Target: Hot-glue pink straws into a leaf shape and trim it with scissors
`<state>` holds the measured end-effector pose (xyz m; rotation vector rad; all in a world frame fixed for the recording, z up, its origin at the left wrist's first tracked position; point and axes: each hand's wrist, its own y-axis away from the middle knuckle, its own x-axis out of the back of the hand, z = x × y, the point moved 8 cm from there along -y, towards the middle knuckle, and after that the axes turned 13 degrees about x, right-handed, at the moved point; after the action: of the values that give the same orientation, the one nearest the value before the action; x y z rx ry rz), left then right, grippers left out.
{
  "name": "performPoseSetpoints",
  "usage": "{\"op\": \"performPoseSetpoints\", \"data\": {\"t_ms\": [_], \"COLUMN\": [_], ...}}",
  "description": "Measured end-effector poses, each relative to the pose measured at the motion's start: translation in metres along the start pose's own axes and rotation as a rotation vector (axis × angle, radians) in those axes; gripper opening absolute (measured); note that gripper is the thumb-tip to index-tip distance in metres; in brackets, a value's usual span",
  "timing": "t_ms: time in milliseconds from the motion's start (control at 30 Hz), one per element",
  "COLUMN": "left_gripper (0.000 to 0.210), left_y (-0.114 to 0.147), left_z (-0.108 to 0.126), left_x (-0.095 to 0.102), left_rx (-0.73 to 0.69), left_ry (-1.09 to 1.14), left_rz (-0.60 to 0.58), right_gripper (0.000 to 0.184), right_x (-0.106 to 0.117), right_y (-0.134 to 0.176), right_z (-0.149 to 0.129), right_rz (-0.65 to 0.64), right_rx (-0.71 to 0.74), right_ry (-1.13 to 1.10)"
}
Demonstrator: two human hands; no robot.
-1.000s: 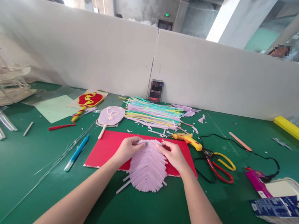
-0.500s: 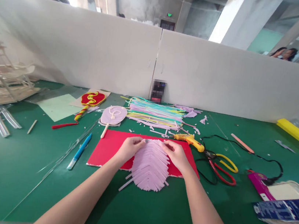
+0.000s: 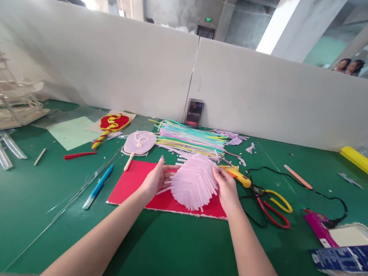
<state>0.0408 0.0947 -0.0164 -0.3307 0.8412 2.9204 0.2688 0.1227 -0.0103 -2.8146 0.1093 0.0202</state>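
A lilac leaf-shaped piece (image 3: pixel 194 183), made of fuzzy stems angled out from a middle line, is held tilted over a red board (image 3: pixel 140 182). My right hand (image 3: pixel 227 187) pinches its right edge between thumb and fingers. On the other side, my left hand (image 3: pixel 158 180) has its thumb raised and fingers stretched toward the stem ends; whether they touch cannot be made out. Just behind the piece lies a bundle of lilac, yellow and turquoise fuzzy stems (image 3: pixel 190 139). A yellow glue gun (image 3: pixel 242 178) rests beyond my right hand.
Red-and-yellow-handled pliers (image 3: pixel 272 205) and a black cord lie to the right. A lilac round fan (image 3: pixel 140 143), a blue pen-like tool (image 3: pixel 99 185) and thin wires are on the left. A white partition (image 3: pixel 113 59) stands behind, with a small dark pixelated object (image 3: pixel 195 112) against it.
The lilac piece has been moved away from me and slightly right, and turned. My left hand has gone from pinching its top edge to spread fingers; my right hand now grips its right side.
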Motion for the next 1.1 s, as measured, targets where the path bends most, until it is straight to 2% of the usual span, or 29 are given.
{"op": "performPoseSetpoints", "data": {"t_ms": [167,400,500,633,867,967,1100], "left_gripper": [0.044,0.033,0.038,0.063,0.079,0.060,0.038], "left_y": [0.005,0.007,0.009,0.013,0.020,0.021,0.017], "left_z": [-0.002,-0.005,-0.005,-0.002,0.004,-0.002,-0.010], "left_x": [-0.006,-0.012,-0.014,-0.021,-0.034,-0.040,-0.035], "left_rx": [-0.007,-0.004,0.026,0.074,0.019,-0.009,-0.003], "left_ry": [-0.012,-0.014,0.048,0.153,0.227,0.145,0.106], "left_rz": [-0.035,-0.106,-0.159,-0.278,-0.405,-0.430,-0.348], "right_gripper": [0.035,0.030,0.031,0.036,0.039,0.038,0.035], "right_x": [0.000,-0.007,-0.007,-0.005,0.001,0.000,-0.009], "right_y": [0.000,0.005,0.007,0.007,0.000,0.000,0.004], "right_z": [0.000,-0.007,-0.003,0.003,0.003,0.002,0.004], "right_rz": [0.029,-0.110,-0.107,-0.016,0.118,0.121,0.046], "right_rx": [-0.015,-0.116,-0.164,-0.197,-0.176,-0.171,-0.229], "right_ry": [-0.055,-0.076,-0.117,-0.226,-0.359,-0.385,-0.385]}}
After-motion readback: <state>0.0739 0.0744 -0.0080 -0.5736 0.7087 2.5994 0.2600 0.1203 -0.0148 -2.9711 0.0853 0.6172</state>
